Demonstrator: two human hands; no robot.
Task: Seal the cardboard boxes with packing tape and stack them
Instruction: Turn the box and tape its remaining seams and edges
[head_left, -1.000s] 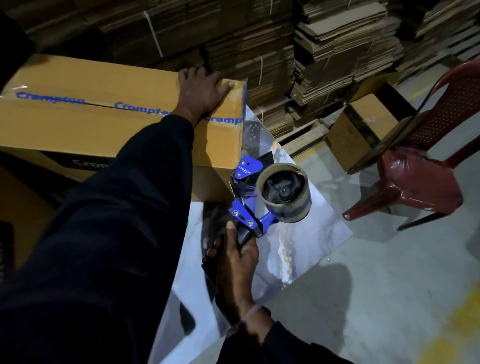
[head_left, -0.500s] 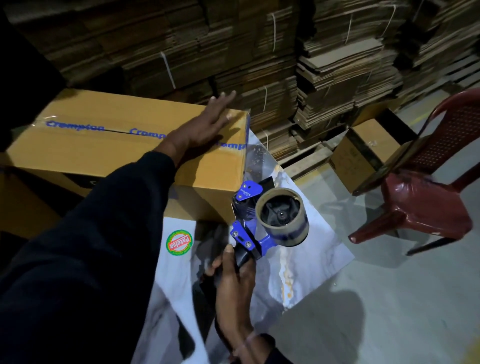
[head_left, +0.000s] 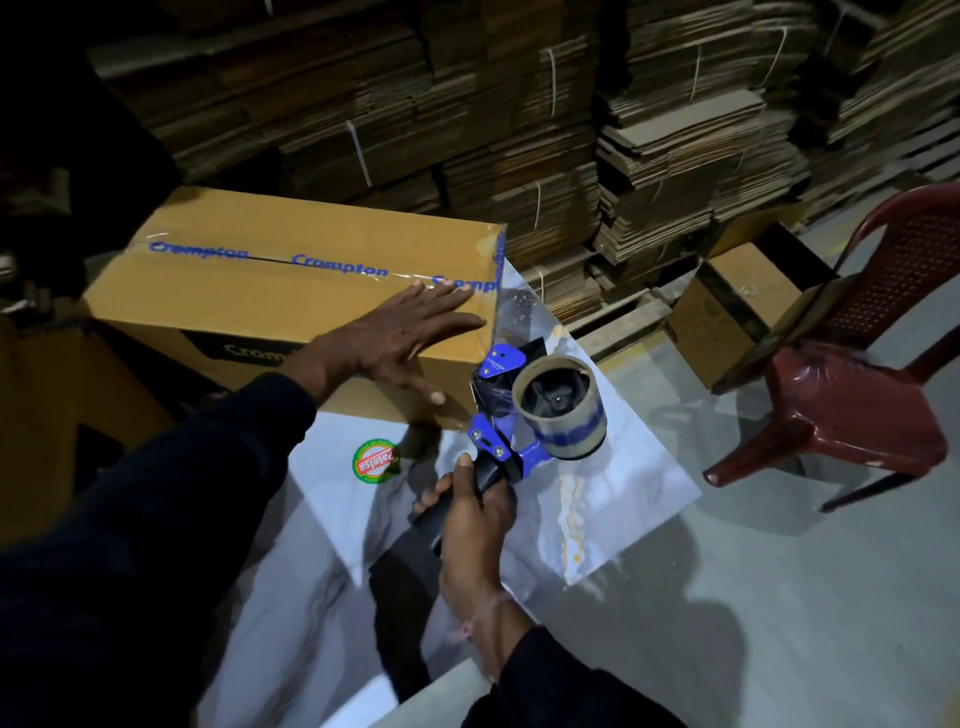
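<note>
left hand (head_left: 400, 338) flat on box (head_left: 249, 296) | right hand (head_left: 475, 512) clamped on tape dispenser (head_left: 524, 415), just right of box end | tape seam runs left-right

Tan cardboard box (head_left: 249, 301) with blue lettering on its clear tape (head_left: 337, 270), blue and black tape dispenser (head_left: 506, 415), marbled white-grey surface (head_left: 613, 499), dark red plastic chair (head_left: 852, 405), round green-and-red sticker (head_left: 375, 460).

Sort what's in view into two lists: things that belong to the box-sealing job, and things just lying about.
Belongs to the job:
cardboard box, taped along its top seam
tape dispenser, gripped by the right hand
left hand, flat on the box

Just lying about:
red plastic chair
small carton
bundled flat cardboard stacks
round sticker
</note>
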